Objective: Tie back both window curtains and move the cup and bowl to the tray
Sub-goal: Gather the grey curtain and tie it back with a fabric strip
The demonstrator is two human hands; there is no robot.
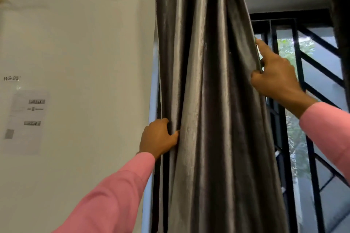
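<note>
A: Which step is this, would you say?

B: The first curtain. The left hand is closed around the wall-side folds of the dark curtain, thumb pressed into a pleat. The right hand grips the window-side edge higher up, forefinger stretched along the hem. The two hands are well apart, with the whole bunched width of cloth between them.

A: So it's gathered already?

B: Mostly, by my reading. The cloth hangs in deep folds against the left side of the window, and the black grille and greenery show to the right. But nothing is wrapped round it, and I see no tie-back or hook here.

A: And the second curtain?

B: Only a dark strip at the far right edge, which is probably it. It looks untouched.

A: The cup, bowl and tray?

B: None is in view; the camera faces the wall and window.

A: What does the next move call for?

B: Bringing the right hand's edge across to the left, squeezing the folds into one bundle, then finding a tie to bind it. Loose pleats could slip out.
</note>
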